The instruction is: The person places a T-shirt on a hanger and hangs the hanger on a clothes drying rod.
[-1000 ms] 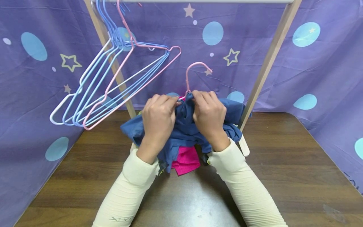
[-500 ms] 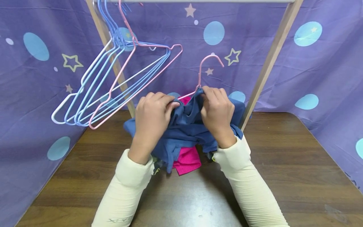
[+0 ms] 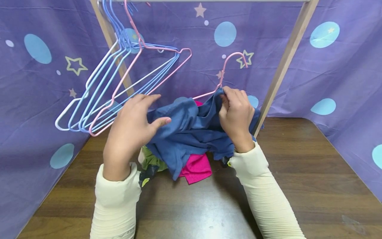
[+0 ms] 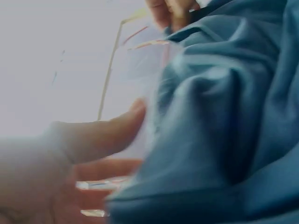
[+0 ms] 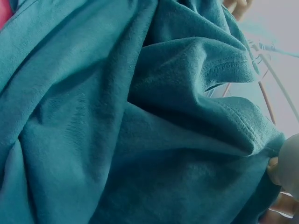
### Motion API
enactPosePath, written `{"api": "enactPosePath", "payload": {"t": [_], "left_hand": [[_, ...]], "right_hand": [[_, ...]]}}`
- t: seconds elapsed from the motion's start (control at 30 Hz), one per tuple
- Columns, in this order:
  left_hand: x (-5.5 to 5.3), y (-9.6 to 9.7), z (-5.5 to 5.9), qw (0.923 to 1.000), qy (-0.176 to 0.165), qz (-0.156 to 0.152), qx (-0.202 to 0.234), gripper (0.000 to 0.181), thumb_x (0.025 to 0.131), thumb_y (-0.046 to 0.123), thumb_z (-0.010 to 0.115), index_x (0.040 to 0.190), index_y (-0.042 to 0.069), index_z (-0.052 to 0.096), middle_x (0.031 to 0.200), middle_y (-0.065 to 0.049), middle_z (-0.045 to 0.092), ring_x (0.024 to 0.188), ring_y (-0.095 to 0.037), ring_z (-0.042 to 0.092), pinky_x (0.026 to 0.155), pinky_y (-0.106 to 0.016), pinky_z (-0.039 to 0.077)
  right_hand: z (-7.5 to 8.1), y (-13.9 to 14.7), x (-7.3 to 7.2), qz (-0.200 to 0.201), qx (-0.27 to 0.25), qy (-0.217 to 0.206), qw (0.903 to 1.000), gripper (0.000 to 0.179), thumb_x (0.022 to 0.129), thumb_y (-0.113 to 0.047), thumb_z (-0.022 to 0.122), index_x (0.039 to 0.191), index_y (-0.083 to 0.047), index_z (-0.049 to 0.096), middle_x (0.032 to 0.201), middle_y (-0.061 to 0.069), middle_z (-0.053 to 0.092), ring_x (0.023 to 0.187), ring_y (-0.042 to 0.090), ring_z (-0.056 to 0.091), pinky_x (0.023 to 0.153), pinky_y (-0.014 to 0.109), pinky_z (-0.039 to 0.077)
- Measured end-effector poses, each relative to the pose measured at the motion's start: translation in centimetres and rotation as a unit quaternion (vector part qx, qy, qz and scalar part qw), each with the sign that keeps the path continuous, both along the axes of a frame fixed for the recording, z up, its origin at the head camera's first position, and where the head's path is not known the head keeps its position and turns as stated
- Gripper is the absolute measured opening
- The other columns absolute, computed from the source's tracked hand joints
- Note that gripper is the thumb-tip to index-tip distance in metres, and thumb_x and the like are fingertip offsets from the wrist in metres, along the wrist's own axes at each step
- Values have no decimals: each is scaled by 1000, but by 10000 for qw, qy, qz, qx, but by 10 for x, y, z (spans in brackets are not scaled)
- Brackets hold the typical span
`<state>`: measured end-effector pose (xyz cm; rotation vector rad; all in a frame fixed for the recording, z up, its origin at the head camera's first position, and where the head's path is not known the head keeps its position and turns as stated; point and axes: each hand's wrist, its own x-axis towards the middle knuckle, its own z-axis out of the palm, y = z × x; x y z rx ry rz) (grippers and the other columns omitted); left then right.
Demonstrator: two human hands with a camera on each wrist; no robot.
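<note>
Showing blue cloth [image 3: 182, 132] draped on a pink hanger [image 3: 222, 73], head view, above the table [image 3: 298, 172]: R hand [image 3: 237, 114] pinches the cloth's upper edge betw. thumb & fingers, just below the hook; whether it also grips the wire can't be told. The hook rises free above that hand, tilted to the R. L hand [image 3: 131, 127] holds nothing, thumb & fingers spread wide w/ a clear gap, at the cloth's L end; contact can't be told. Both forearms wear cream sleeves [image 3: 262, 186]. Below the blue cloth: pink cloth [image 3: 197, 168], centre; green cloth [image 3: 151, 160], to its L. Other hangers [image 3: 122, 38], mostly blue, hang upper L; a wooden rack post [image 3: 283, 66] stands R of centre. Bkgd: purple curtain [image 3: 185, 20] w/ stars & dots.

L wrist view (blurred, pale glare at L): thumb extended toward the blue cloth, fingers partly behind it; the cloth fills the R side in folds. R hand's fingers show at top, at the cloth's edge.

R wrist view: blue cloth fills most of the fr., creased, w/ a stitched seam; R hand, cut off at the R edge, pinches its border. Hanger wires show behind, upper R.
</note>
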<state>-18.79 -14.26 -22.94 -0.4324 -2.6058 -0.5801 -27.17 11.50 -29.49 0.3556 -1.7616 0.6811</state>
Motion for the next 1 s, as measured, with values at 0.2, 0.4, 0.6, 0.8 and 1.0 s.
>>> {"api": "enactPosePath", "payload": {"t": [0.2, 0.4, 0.6, 0.8, 1.0], "left_hand": [[12, -11, 6, 9860, -1527, 388, -541, 109, 80, 39, 88, 161, 3, 24, 160, -26, 35, 143, -49, 37, 115, -62, 31], [10, -18, 4, 9831, -1636, 125, -809, 112, 76, 18, 91, 161, -1, 19, 157, -29, 37, 140, -49, 40, 114, -62, 32], [11, -28, 4, 9926, -1049, 217, -580, 81, 84, -4, 68, 155, -4, 30, 134, -37, 54, 122, -54, 55, 101, -65, 42], [19, -37, 7, 9962, 53, 872, -33, 33, 89, -2, 62, 121, -5, 64, 104, -31, 70, 96, -54, 64, 78, -65, 44], [27, -39, 11, 9855, 1110, 1177, 517, 17, 90, -3, 63, 100, -2, 76, 95, -24, 74, 90, -52, 66, 76, -64, 43]], "right_hand": [[1, 0, -1, 1, -64, -5, 10000, 19, 100, -19, 64, 98, -2, 73, 85, 11, 71, 77, 34, 60, 62, 50, 49], [0, 0, -1, -8, -144, -56, 9999, 24, 102, -23, 62, 97, -2, 73, 87, 11, 71, 77, 34, 61, 62, 51, 50], [0, 1, -1, -67, -227, -64, 9997, 25, 102, -23, 62, 95, -2, 73, 86, 12, 70, 78, 35, 61, 61, 52, 49], [0, 3, -3, -77, -391, -21, 9992, 26, 101, -24, 63, 96, -1, 73, 86, 14, 70, 76, 36, 59, 62, 53, 48], [0, 7, -5, -23, -505, 31, 9987, 27, 100, -25, 64, 99, 1, 73, 90, 16, 71, 79, 38, 59, 67, 52, 48]]}}
